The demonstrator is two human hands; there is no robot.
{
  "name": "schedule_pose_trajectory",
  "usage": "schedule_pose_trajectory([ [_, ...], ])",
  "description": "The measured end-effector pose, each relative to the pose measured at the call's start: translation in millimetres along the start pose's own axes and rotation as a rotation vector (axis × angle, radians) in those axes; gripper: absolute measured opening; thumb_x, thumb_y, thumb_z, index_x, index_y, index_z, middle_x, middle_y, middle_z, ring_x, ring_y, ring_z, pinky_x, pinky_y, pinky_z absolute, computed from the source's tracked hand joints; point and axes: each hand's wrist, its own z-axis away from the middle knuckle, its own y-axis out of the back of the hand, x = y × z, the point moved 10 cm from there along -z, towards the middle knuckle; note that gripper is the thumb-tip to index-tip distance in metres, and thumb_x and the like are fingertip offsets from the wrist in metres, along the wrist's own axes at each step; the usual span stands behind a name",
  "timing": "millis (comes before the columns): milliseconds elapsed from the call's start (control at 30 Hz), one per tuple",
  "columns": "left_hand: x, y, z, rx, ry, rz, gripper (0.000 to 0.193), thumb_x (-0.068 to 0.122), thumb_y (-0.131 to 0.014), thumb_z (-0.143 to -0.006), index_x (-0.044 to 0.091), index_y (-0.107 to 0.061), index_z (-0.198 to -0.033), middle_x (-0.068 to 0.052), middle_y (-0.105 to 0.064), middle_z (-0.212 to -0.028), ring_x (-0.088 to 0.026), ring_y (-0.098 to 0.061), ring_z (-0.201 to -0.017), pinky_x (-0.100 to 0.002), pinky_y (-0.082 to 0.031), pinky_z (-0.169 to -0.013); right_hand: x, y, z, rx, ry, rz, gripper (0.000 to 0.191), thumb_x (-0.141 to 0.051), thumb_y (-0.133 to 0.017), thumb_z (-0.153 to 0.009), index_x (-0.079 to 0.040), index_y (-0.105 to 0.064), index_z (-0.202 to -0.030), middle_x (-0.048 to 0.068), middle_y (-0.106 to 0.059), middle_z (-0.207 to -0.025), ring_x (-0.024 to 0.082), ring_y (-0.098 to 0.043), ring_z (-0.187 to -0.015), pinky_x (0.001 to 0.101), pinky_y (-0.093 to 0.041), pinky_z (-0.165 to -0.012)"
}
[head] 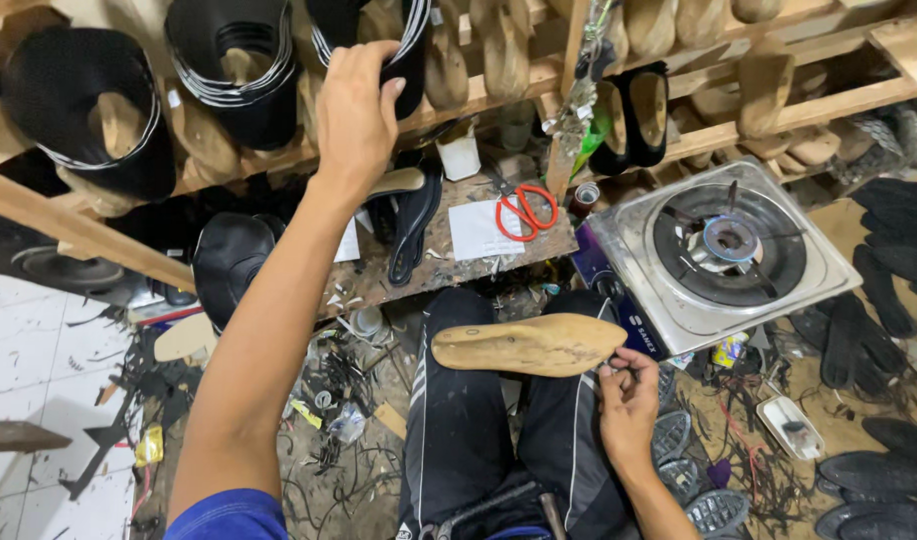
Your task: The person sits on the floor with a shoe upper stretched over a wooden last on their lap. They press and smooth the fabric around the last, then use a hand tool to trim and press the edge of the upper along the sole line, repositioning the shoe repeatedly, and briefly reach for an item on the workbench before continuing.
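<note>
My left hand reaches up to the wooden rack and grips a black shoe upper mounted on a last there. My right hand rests over my right knee and holds a bare wooden shoe last by its heel end, sole side up, lying across my lap. My legs in black trousers fill the space below it.
More black uppers and wooden lasts sit on the rack. A small worn bench carries red-handled scissors, paper and a black insole. A single gas burner stands right. Black soles and scraps litter the floor.
</note>
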Motion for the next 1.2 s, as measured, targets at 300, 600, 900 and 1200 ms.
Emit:
schedule_pose_trajectory([
  [300, -12, 15, 14, 0.067, 0.039, 0.048, 0.033, -0.003, -0.069, -0.095, 0.001, -0.062, -0.127, -0.018, -0.064, -0.112, -0.038, -0.059, -0.109, -0.046, -0.048, -0.095, -5, -8, -7, -0.020, 0.059, 0.015, 0.031, -0.002, -0.061, -0.096, -0.003, -0.050, -0.125, 0.002, -0.056, -0.095, 0.005, -0.048, -0.062, 0.0204, -0.039, -0.050],
  [600, -32, 24, 1, 0.072, 0.020, 0.081, 0.048, 0.005, -0.080, -0.092, 0.002, -0.057, -0.134, -0.025, -0.062, -0.130, -0.044, -0.056, -0.121, -0.046, -0.048, -0.102, 0, -10, -10, -0.035, 0.114, -0.002, 0.032, -0.001, -0.061, -0.100, -0.004, -0.050, -0.130, 0.001, -0.056, -0.105, 0.004, -0.048, -0.069, 0.0195, -0.039, -0.056],
  [900, -141, 80, 183, -0.159, 0.531, -0.036, 0.024, 0.013, -0.070, -0.094, 0.001, -0.074, -0.113, -0.022, -0.074, -0.104, -0.038, -0.073, -0.092, -0.042, -0.057, -0.081, 2, 0, -20, 0.009, 0.102, 0.040, 0.033, 0.001, -0.061, -0.100, -0.005, -0.048, -0.130, 0.002, -0.057, -0.104, 0.005, -0.049, -0.067, 0.0201, -0.039, -0.054],
  [1200, -262, 35, 366, -0.690, 1.285, -0.242, 0.070, 0.050, -0.074, -0.084, 0.002, -0.059, -0.133, -0.027, -0.062, -0.128, -0.041, -0.059, -0.122, -0.047, -0.046, -0.102, 0, -25, -22, -0.063, 0.128, 0.074, 0.030, 0.002, -0.057, -0.103, -0.003, -0.047, -0.131, 0.002, -0.056, -0.106, 0.006, -0.049, -0.074, 0.0200, -0.041, -0.061],
])
